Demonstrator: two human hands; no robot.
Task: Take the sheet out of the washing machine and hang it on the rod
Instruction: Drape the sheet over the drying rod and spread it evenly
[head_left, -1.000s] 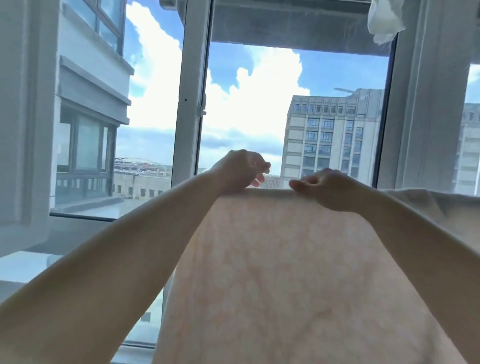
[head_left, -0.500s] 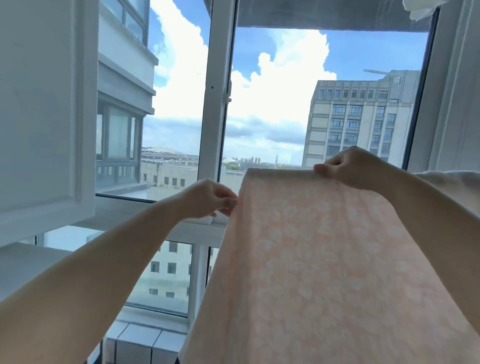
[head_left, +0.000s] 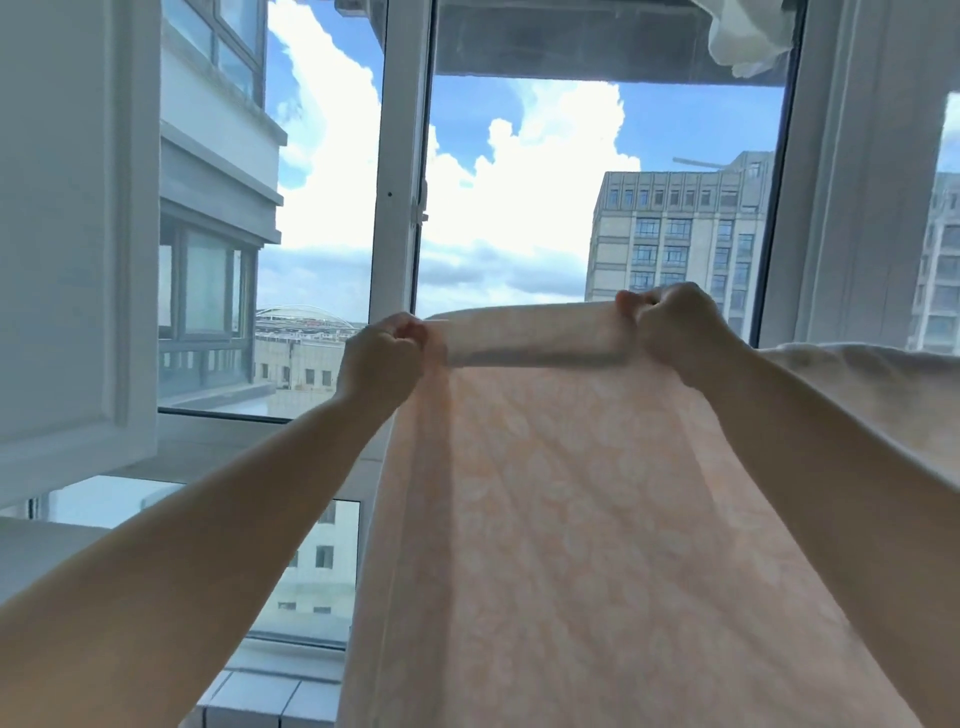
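Before the window, thin, limp peach patterned cotton sheet (head_left: 571, 519) pinched along its top hem by left hand (head_left: 382, 358) and right hand (head_left: 675, 327); likely light, best held there.

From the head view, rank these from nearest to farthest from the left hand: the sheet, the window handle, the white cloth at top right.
From the left hand:
1. Sheet, gripped at its top edge.
2. Window handle, on the frame above.
3. White cloth, far upper right.
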